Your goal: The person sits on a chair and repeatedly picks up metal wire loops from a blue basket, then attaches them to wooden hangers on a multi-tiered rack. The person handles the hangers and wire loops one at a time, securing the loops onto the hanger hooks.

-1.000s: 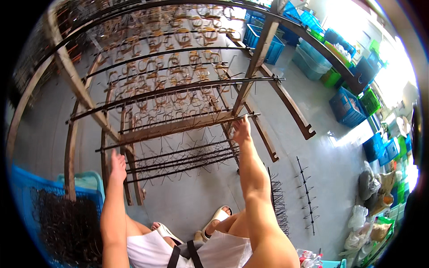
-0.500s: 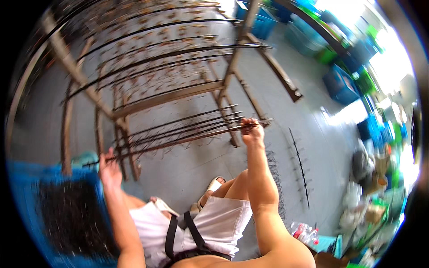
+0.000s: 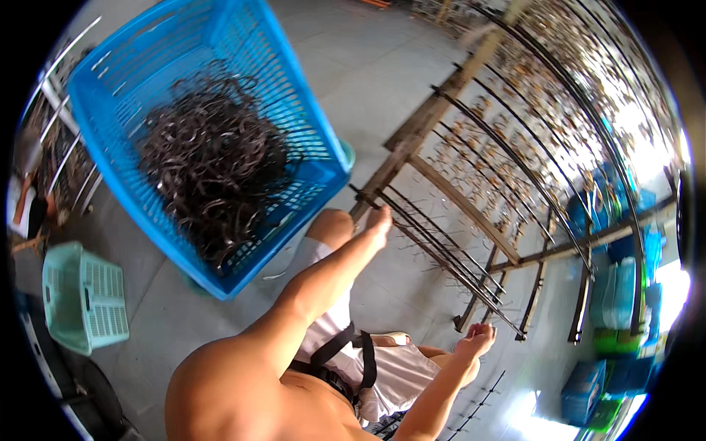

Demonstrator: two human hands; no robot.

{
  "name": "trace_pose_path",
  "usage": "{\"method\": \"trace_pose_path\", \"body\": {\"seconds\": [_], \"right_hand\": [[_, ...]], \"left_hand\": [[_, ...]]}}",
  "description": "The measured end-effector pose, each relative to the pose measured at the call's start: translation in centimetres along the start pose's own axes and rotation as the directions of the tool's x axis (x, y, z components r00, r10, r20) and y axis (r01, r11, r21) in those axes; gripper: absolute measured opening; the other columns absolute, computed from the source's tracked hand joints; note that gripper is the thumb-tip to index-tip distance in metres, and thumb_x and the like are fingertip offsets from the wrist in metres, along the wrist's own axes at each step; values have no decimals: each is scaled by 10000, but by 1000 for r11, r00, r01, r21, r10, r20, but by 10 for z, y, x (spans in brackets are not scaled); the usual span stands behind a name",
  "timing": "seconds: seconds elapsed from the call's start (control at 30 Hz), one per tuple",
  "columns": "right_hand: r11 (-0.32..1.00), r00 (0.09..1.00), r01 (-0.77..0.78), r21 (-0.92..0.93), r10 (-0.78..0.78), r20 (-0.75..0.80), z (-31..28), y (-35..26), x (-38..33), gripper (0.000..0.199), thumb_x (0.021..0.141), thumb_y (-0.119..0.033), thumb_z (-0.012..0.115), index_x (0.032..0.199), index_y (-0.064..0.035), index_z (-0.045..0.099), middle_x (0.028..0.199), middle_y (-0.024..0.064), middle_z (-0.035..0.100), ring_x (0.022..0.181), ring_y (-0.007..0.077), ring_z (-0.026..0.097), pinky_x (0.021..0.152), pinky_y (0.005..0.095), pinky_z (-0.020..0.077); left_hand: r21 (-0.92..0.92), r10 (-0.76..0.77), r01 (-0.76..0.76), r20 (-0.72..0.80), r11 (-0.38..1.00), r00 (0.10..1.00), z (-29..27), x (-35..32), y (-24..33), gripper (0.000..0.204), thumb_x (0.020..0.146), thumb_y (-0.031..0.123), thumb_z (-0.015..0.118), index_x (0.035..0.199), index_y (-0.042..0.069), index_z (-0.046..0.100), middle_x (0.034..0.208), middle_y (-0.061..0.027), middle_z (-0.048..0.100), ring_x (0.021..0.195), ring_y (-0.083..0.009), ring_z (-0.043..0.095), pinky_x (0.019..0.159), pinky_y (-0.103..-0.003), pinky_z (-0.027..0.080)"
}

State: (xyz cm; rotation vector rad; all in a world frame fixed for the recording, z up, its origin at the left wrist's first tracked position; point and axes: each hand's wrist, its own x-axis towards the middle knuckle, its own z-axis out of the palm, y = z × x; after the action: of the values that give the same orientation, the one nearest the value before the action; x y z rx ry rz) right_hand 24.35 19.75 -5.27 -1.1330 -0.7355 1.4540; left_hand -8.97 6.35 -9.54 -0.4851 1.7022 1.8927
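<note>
My left hand is beside the upper end of a dark rod, its fingers stretched out and not wrapped round it; whether they touch the rod I cannot tell. The rod lies slanting across the low part of a wooden rack, next to several similar rods with thin wire prongs. Near the rod's other end, apart from it, my right hand has its fingers curled in, with nothing visible in them. Left of my left hand stands a large blue plastic basket holding a tangled heap of dark, glossy curved strips.
Rods with small brownish pieces fill the rack's upper levels. A pronged rod lies on the floor near my right arm. A pale green basket stands at far left, near another person. Blue bins line the right.
My view has swung left, bringing the blue basket fully into sight. The rod that both hands held now lies on the rack, and my right hand has come off it.
</note>
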Motion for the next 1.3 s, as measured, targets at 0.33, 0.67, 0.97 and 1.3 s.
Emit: {"method": "trace_pose_path", "body": {"seconds": [0.33,0.67,0.97,1.3], "right_hand": [[836,483,-33,-547,493,724,119,97,-225,213,833,-11,584,1032,24,516,921,95,608,807,172,605,697,276,493],[757,216,548,-355,282,935,238,231,-294,432,827,-43,528,1233,28,397,980,193,537,846,266,558,719,327,477],[852,142,358,-381,354,924,209,204,-285,421,885,-86,496,1263,31,352,972,128,568,847,189,574,736,286,478],[954,222,38,-297,281,934,228,149,-272,428,921,-207,524,1225,63,389,825,49,517,691,98,484,595,249,428]], "left_hand": [[992,485,-14,-50,128,873,-277,-58,142,575,837,496,504,1003,-49,578,1042,-239,597,964,-359,590,813,-440,481],[995,511,103,-82,-12,855,-270,-22,77,653,733,494,644,1119,-19,521,1123,-201,577,1059,-316,538,856,-449,386],[945,188,272,-305,180,934,-229,30,81,327,771,258,616,1035,65,625,1123,-113,623,1005,-282,609,813,-411,469],[770,721,-503,82,392,688,-224,-101,121,223,775,132,646,927,-8,561,819,-155,646,774,-226,636,693,-318,491]]}}
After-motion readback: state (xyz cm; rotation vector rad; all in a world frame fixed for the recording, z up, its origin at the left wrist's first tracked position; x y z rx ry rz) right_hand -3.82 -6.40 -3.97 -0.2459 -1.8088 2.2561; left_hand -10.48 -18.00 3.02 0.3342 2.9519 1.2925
